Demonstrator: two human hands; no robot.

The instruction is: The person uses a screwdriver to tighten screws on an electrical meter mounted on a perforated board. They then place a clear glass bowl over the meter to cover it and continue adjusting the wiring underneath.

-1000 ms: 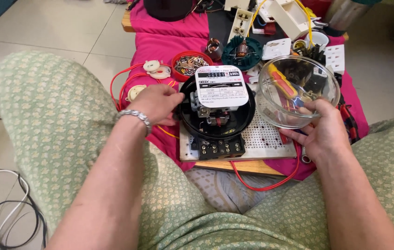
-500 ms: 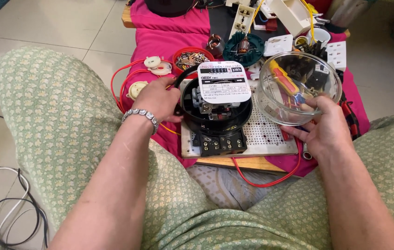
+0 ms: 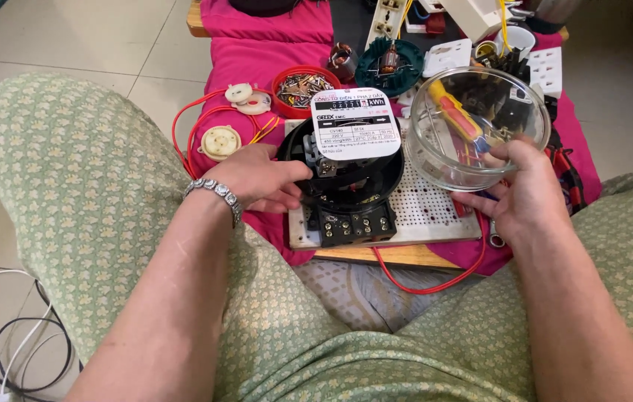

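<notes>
Clear glass cover (image 3: 472, 134) empty, right hand (image 3: 517, 193) gripping rim.

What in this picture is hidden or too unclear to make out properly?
Head view only:
- Left hand: its fingertips are hidden behind the black round meter.
- Clear glass cover in the right hand: tools behind it look distorted through the glass.
- Red bowl: its small metal pieces are too tiny to identify.
- White socket parts: cut off by the top edge.
</notes>
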